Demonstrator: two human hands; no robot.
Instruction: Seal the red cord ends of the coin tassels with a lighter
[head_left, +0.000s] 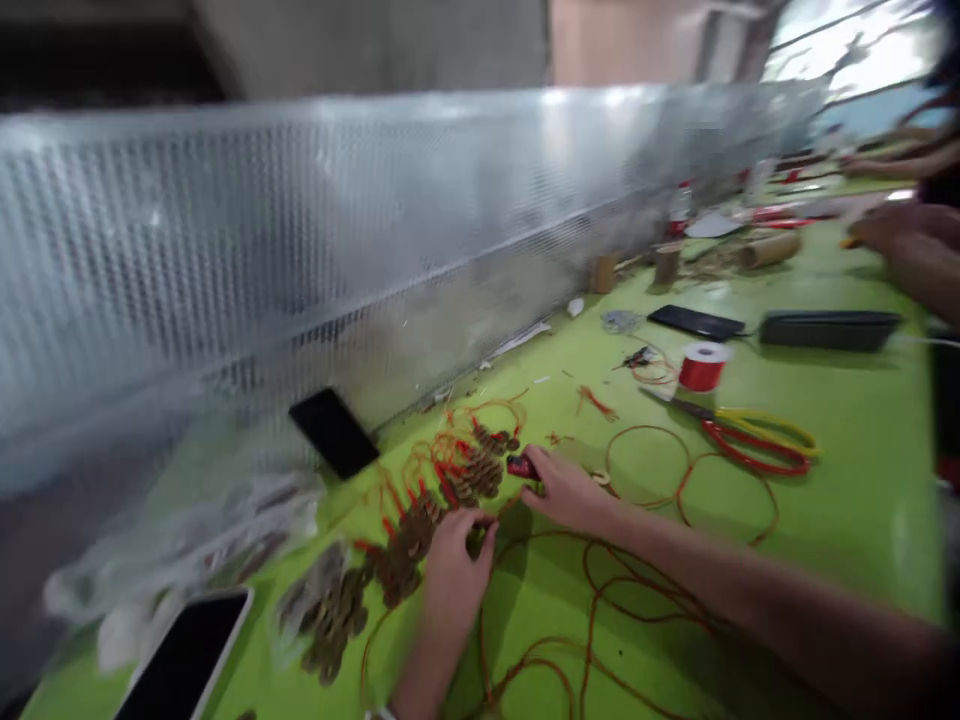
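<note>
My left hand (459,560) is at the lower middle, thumb and forefinger pinched together on a thin red cord. My right hand (559,487) is closed round a small dark red lighter-like object (520,466), just right of the coin strings. Rows of bronze coins (478,475) tied with red cord lie beyond and left of my hands. More coins (334,615) spill beside a clear plastic bag. Loose loops of red cord (592,600) spread over the green table (847,560) beneath my right forearm.
Scissors (757,440) with yellow and red handles and a red spool (703,368) lie at the right, near a black phone (695,322) and dark case (829,330). Two phones lie left. A translucent panel (375,220) lines the back. Another person's hand (892,228) is far right.
</note>
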